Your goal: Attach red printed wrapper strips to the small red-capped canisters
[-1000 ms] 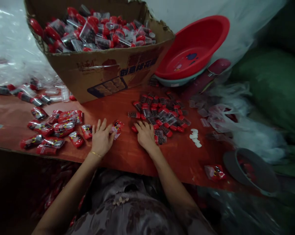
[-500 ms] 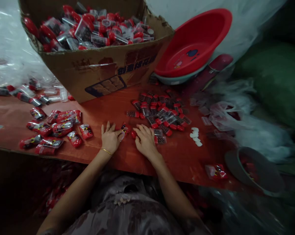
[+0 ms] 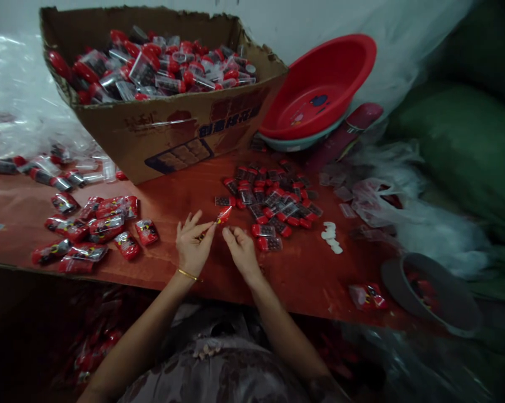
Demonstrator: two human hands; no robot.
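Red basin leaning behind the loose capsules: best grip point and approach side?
Probably the red basin's upper rim, reached from above and to the right. It sits tilted in a second basin with its open face turned toward the table, so the top edge is exposed. The cardboard box crowds its left side, and the lower rim is nested.

Looks like a small home packing workshop: a torn cardboard box (image 3: 168, 126) heaped with red-capped clear vials, a loose pile of the same vials (image 3: 273, 198) on a red-brown tabletop (image 3: 185, 193), sealed red packets (image 3: 95, 224) alongside, clear plastic bags (image 3: 378, 196), stacked washbasins (image 3: 319, 92), a green sack (image 3: 466, 145).
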